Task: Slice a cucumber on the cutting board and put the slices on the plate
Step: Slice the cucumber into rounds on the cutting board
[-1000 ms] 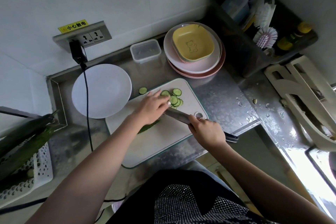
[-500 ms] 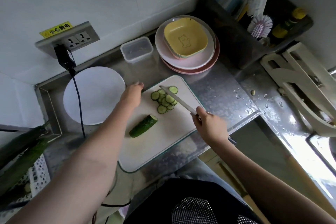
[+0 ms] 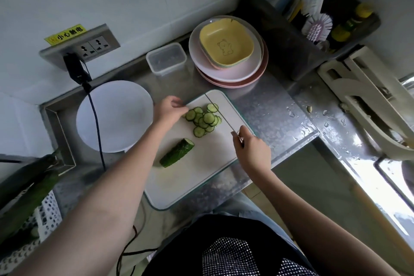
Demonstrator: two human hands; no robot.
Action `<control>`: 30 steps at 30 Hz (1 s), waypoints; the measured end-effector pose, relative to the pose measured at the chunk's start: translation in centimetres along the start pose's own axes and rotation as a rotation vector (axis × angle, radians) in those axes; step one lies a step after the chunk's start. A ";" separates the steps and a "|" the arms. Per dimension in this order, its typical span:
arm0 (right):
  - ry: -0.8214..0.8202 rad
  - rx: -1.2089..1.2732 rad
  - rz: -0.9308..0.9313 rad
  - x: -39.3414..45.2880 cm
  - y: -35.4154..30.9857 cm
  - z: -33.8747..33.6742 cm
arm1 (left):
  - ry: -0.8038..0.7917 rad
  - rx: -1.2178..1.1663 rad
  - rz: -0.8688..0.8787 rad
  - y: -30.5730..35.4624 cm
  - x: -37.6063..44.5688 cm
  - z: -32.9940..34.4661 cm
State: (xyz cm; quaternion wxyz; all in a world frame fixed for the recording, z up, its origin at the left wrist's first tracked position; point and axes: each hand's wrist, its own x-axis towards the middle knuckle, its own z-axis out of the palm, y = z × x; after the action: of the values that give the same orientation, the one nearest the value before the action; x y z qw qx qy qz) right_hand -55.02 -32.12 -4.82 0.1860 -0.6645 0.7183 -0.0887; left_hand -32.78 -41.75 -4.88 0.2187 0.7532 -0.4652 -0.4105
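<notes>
On the worktop (image 3: 264, 107) nearest the person lies the white cutting board (image 3: 197, 177), and both hands reach over it. The right hand (image 3: 252, 152) has its fingers curled round the handle of a knife (image 3: 220, 114). The thin blade runs away from those fingers toward the board's far edge, passing along the right side of the slices. Left of the right fingers, near the board's middle, lies the uncut cucumber piece (image 3: 177, 152), its cut face turned toward the pile.

Beyond it, between the two hands, the cucumber slices (image 3: 205, 120) lie in an overlapping heap on the far part of the board. The left hand (image 3: 169, 108) sits at the heap's left edge, fingers bent and tips touching the nearest slice; whether they pinch it cannot be told.

Left of the left fingers the white plate (image 3: 112, 116) rests on the worktop, with a black cable (image 3: 96, 132) crossing its left part from a plug in the wall socket (image 3: 91, 46).

Farther off, beyond the fingers, stand a clear plastic container (image 3: 167, 58) and a stack of pink plates (image 3: 226, 74) topped by a yellow bowl (image 3: 226, 45). To the far right is a dark rack (image 3: 291, 58) with brushes and bottles.
</notes>
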 end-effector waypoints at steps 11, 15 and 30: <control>-0.130 -0.042 -0.236 -2.9 -1.8 0.4 | 0.296 0.577 0.717 -9.5 -8.4 1.1; -0.299 -0.108 -0.320 -4.5 -3.1 1.0 | 0.282 0.744 0.967 -10.4 -9.7 2.2; -0.442 -0.274 -0.370 -6.2 -3.6 0.7 | 0.332 0.815 1.146 -11.0 -9.5 2.7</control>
State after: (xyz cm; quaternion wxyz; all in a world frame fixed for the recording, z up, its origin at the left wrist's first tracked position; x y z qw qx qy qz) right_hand -51.11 -26.29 -3.21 0.2268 -0.8060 0.5327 0.1232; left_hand -31.46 -28.06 -10.27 0.1692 0.4652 -0.8638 0.0945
